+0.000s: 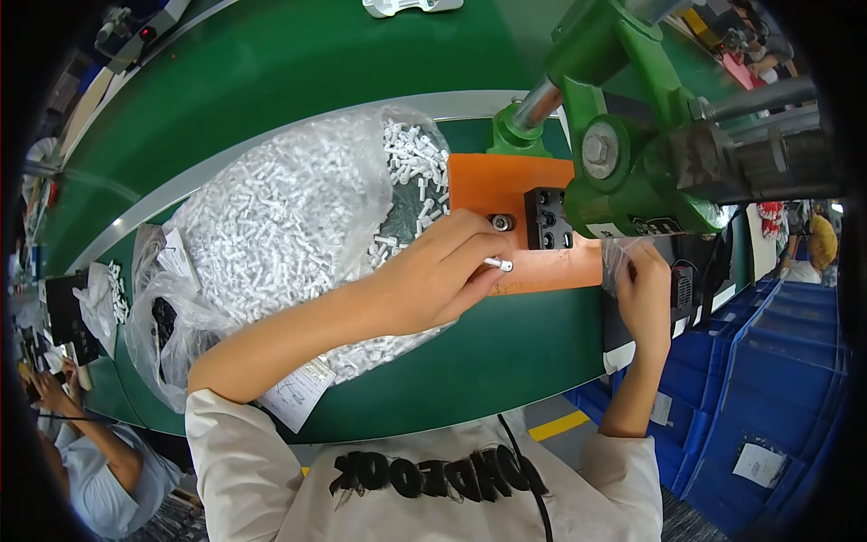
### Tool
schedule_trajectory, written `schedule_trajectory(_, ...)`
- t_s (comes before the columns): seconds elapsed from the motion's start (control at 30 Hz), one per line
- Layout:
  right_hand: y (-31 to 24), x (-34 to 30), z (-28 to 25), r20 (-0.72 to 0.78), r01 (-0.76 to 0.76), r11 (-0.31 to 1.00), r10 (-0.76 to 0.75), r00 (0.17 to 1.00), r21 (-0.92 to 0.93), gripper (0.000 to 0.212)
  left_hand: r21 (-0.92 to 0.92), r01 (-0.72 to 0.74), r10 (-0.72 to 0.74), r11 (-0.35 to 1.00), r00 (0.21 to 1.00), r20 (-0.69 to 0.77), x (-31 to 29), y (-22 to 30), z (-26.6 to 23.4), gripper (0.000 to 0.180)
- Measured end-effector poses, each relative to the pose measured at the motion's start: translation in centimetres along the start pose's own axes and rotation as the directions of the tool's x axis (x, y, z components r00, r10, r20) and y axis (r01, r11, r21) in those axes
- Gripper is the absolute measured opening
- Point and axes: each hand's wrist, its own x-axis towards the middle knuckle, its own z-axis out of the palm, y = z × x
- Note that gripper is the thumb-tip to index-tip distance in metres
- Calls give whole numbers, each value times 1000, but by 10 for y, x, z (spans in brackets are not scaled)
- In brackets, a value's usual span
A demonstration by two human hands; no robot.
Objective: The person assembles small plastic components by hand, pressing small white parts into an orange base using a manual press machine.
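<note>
My left hand [442, 271] is closed in a pinch on a small white plastic part [498, 264], its holed end sticking out past the fingertips. The hand is over the left edge of an orange plate [542, 271]. On that plate are a round metal fitting [502, 222], just beyond my fingers, and a black block with holes [545, 219]. A green press [623, 163] rises over the plate's right side. My right hand [646, 289] is closed at the plate's right edge, beside some clear plastic film [616, 262]. What its fingers grip is hidden.
A large clear bag [271, 217] of white parts lies on the green table [506, 348] at left, with loose parts [420, 154] at its opening. A paper label [298, 393] sticks out at its near edge. Blue crates [768, 379] stand at right; another person [108, 470] sits at far left.
</note>
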Motion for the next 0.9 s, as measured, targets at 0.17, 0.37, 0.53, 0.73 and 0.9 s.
schedule_trajectory(0.17,-2,6,4,14,94,995,-94,995,23,8,-37,-30,29,999,999,-27,-1,-4,-1,28)
schedule_trajectory(0.37,-6,12,0,152,79,997,-78,985,0,9,-21,-52,52,998,999,-15,-3,-5,-3,22)
schedule_trajectory(0.53,-11,12,4,87,132,989,-138,987,71,16,-10,-96,95,995,994,-53,-4,-4,-1,22)
schedule_trajectory(0.73,-5,4,-7,92,104,995,-103,990,-5,7,-16,-91,90,996,995,-41,-4,-6,0,23)
schedule_trajectory(0.9,-16,-5,-28,-17,11,996,-10,1000,83,5,-51,-41,39,998,998,-43,-6,-5,0,21)
